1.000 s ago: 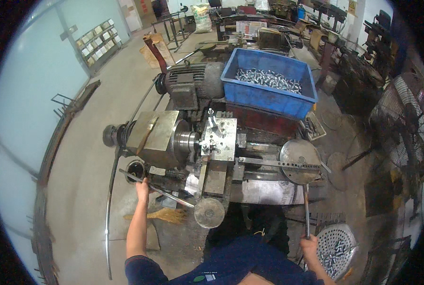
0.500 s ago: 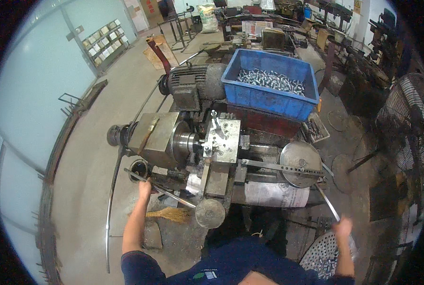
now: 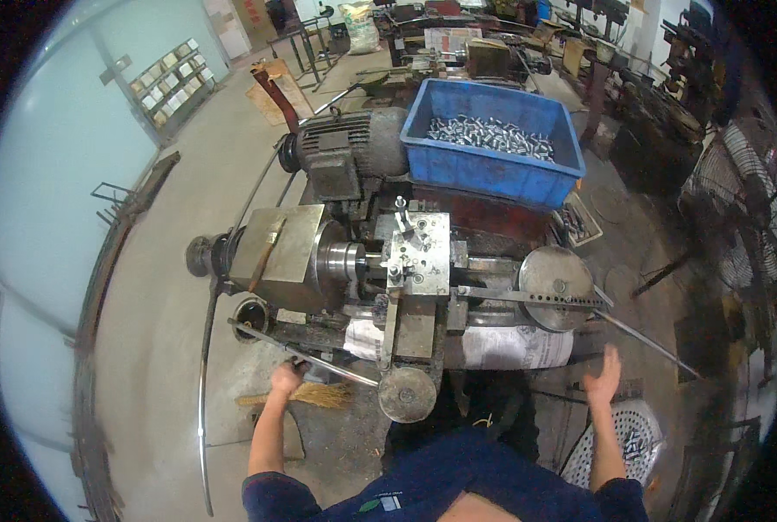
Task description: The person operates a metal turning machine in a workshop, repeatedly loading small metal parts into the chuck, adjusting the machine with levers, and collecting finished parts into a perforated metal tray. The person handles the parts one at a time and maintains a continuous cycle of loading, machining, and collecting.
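My left hand (image 3: 288,377) is below the long steel lever (image 3: 314,358) at the lathe's front, its fingers curled around something dark and small that I cannot make out. To the right, my right hand (image 3: 604,376) has its fingers apart and holds nothing. It is just below the slanting handle rod (image 3: 645,341) beside the round metal disc (image 3: 558,287). Between the hands stands the lathe, with its chuck (image 3: 340,263) at the left and a tool block (image 3: 420,252) in the middle. A round weight (image 3: 408,394) is at the lever's right end.
A blue crate (image 3: 493,165) of small shiny metal pieces stands behind the lathe, right of the motor (image 3: 354,148). By my right forearm is a perforated basin (image 3: 658,431) with similar pieces. A straw broom (image 3: 321,395) lies under the lever; a fan (image 3: 736,200) stands far right.
My left hand has come off the lever and moved down and right. My right hand has let go of the handle rod, which has swung up and outward. The tool block has shifted slightly right.
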Available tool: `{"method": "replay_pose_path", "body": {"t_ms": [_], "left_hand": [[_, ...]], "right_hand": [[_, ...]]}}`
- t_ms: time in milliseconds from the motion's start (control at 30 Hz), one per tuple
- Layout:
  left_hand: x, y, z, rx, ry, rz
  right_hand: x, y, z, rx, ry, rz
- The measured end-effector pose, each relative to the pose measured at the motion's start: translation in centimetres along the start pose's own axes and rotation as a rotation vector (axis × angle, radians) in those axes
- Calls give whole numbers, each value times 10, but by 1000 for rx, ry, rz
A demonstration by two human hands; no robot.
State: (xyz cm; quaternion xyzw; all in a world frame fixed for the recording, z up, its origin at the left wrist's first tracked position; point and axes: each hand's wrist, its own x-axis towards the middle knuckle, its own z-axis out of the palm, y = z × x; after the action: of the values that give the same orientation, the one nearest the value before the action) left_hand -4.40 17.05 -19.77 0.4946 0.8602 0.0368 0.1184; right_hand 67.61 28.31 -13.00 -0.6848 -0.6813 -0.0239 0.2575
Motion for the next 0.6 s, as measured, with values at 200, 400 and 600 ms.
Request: {"method": "replay_pose_path", "body": {"t_ms": [200,400,600], "left_hand": [[1,34,71,110,99,-300],[6,-3,82,143,-163,-195],[-4,26,27,144,-187,-142]], "right_hand": [[-43,-22,8,163,-190,103],[-15,-56,-7,257,-162,-24],[44,-96,-40,393,-206,-58]]}}
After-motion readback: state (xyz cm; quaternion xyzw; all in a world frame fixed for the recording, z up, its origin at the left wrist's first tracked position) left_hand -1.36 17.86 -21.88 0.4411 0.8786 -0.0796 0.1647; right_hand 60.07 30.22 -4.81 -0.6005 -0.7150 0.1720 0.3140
